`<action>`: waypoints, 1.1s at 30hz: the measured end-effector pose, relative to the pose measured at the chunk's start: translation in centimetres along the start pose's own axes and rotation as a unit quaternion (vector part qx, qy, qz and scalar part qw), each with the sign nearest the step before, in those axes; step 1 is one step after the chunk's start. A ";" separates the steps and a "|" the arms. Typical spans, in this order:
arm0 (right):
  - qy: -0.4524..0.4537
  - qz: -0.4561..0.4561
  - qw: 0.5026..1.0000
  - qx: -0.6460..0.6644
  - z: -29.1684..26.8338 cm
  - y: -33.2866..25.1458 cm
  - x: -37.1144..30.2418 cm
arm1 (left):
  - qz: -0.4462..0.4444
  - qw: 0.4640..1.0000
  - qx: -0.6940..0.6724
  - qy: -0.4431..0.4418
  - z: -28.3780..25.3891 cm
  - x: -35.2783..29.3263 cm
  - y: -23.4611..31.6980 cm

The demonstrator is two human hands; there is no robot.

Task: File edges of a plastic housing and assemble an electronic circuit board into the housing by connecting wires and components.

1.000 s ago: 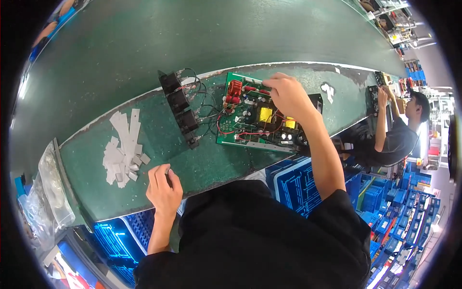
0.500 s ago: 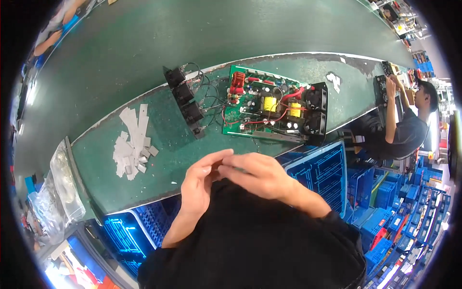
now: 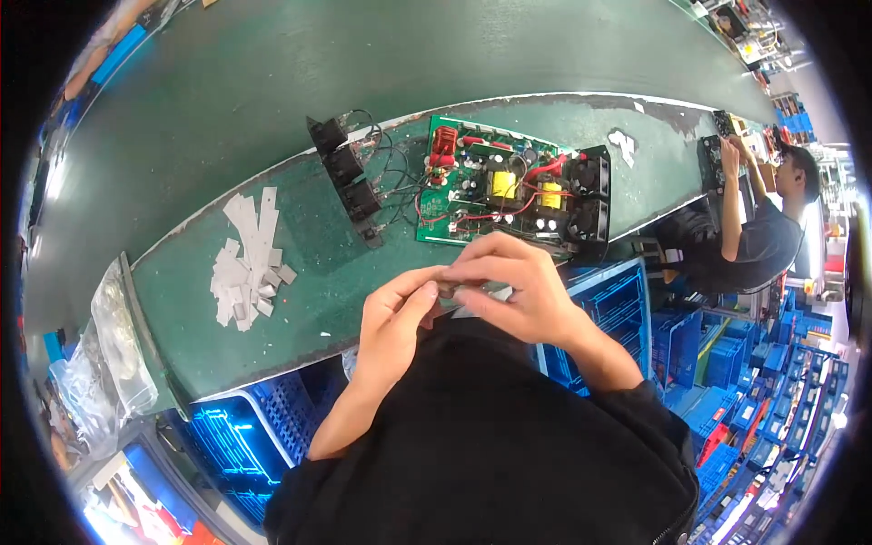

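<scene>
Just in front of my body, over the bench's near edge, my left hand (image 3: 392, 318) and my right hand (image 3: 522, 286) meet at the fingertips. Both are closed around something small and greyish (image 3: 447, 288), mostly covered by the fingers, so its kind cannot be made out. Beyond the right hand lies a green circuit board (image 3: 436, 207) with yellow-wrapped transformers, red wires and two black fans (image 3: 592, 174) at its right end. Thin black cables join it to a black panel with socket-like blocks (image 3: 347, 177). Pale grey flat strips and small pieces (image 3: 245, 263) lie heaped to the left.
The green bench (image 3: 318, 291) runs across, beside a wide green surface (image 3: 363, 54). Blue crates (image 3: 590, 300) stand below its near edge. Clear plastic bags (image 3: 118, 345) hang at the left end. A person (image 3: 772, 218) works at the far right.
Both hands have risen slightly and come together at the fingertips, the right hand turning over. A small greyish thing now shows between them. The view has shifted a little.
</scene>
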State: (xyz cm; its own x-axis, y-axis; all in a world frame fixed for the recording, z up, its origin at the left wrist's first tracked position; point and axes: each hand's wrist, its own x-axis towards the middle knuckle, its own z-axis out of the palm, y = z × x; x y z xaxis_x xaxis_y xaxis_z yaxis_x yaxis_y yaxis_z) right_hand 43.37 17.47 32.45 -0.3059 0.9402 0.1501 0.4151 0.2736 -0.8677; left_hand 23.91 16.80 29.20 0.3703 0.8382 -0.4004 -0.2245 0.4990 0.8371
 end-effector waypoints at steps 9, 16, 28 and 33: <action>0.067 -0.020 0.981 -0.181 -0.2 0.6 1.0 | 0.027 0.994 0.101 0.009 -1.5 0.9 0.8; 0.145 0.016 0.918 -0.368 -9.6 9.5 9.1 | 0.169 0.930 0.244 0.215 -5.5 1.1 -0.8; -0.054 -0.024 0.918 -0.391 -11.1 12.2 10.3 | 0.197 0.751 0.431 0.460 -16.4 -3.6 -3.7; -0.087 -0.007 0.912 -0.401 -9.9 11.8 10.8 | 0.221 0.738 0.453 0.448 -16.6 -4.6 -3.4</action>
State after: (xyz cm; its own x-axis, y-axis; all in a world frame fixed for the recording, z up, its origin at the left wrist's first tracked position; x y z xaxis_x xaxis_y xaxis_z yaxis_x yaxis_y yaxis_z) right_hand 53.48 32.88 28.50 -0.4183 0.9080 0.0215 0.8819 0.4117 -0.2298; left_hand 8.04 14.91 22.03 -0.3943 0.8868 0.2409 0.7012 0.1210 0.7026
